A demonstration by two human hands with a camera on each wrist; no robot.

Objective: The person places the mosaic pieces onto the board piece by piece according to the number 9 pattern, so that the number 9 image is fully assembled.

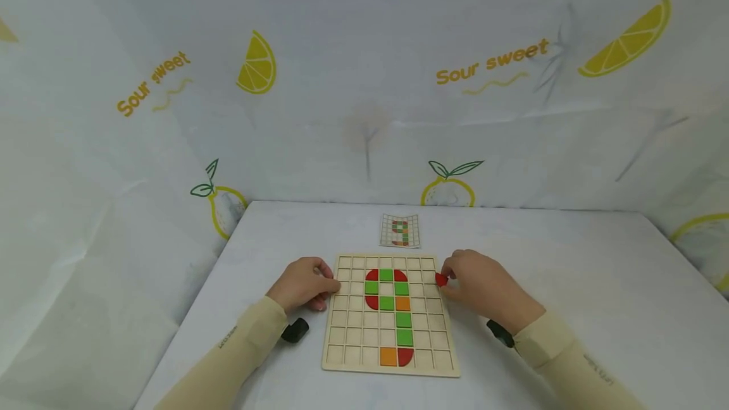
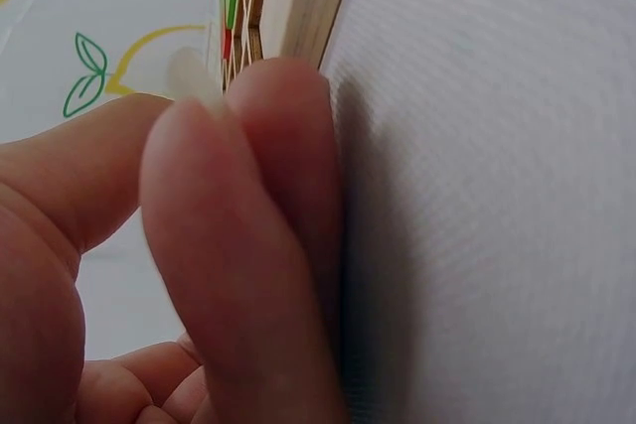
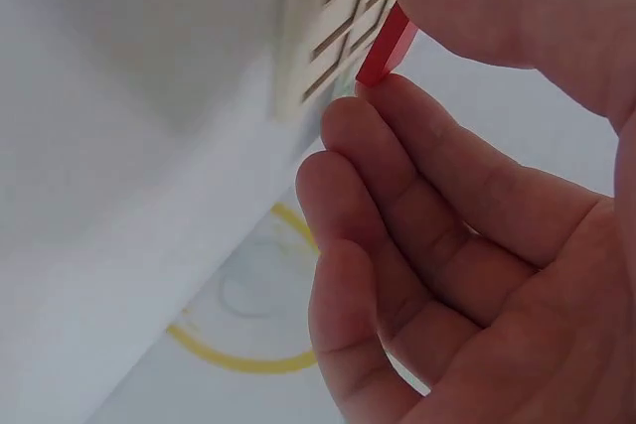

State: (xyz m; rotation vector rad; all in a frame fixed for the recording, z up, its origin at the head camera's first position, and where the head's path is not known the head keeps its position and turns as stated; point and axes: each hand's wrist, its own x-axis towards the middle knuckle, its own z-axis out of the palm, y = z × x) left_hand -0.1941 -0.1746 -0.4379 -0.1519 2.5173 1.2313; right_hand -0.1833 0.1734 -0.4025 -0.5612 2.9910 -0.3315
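A pale wooden grid board (image 1: pixel 355 319) lies flat on the table, with green squares (image 1: pixel 404 320), orange squares (image 1: pixel 388 357) and red quarter-round tiles (image 1: pixel 405 357) forming a 9-like shape. At the board's left edge, my left hand (image 1: pixel 304 285) grips the rim, thumb over the top; in the left wrist view its fingers (image 2: pixel 234 235) meet the wooden side, partly hiding the contact. Near the upper right edge, my right hand (image 1: pixel 481 283) pinches a red tile (image 3: pixel 390 45) between thumb and index finger. That tile is partly covered by the fingertips, so its full outline is hidden.
A small paper card (image 1: pixel 400 231) printed with a similar coloured grid pattern lies behind the board. White table surface (image 1: pixel 569 271) extends to both sides. A white sheet (image 1: pixel 342 81) with lemon prints hangs behind the table.
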